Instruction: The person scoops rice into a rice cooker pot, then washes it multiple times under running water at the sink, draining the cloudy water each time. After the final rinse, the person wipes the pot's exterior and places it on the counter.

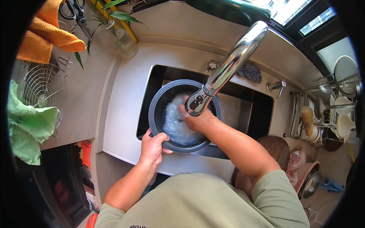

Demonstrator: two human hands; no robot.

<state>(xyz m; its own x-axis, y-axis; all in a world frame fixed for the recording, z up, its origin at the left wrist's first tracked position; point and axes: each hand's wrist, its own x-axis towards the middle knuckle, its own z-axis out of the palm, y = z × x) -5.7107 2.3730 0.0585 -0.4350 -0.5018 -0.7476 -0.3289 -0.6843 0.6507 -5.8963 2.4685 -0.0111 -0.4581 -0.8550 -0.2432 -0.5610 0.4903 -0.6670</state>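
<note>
A round dark metal pot (184,80) sits in the black sink (259,114), beneath the chrome faucet (236,54). My left hand (154,145) grips the pot's rim at its lower left, thumb on top. Inside the pot, my right hand (196,118) reaches into bubbly, churning water (178,132). The faucet head and the water partly hide its fingers, so I cannot tell whether they hold anything. A stream from the faucet is not plainly visible.
Behind the sink lies a dark scouring pad (250,73), near a soap dispenser (276,85). At left are scissors (78,18), a wire rack (42,85), a green cloth (31,122) and a glass bottle (124,41) with a plant. A dish rack (295,114) stands at right, beside a round wooden board (272,148).
</note>
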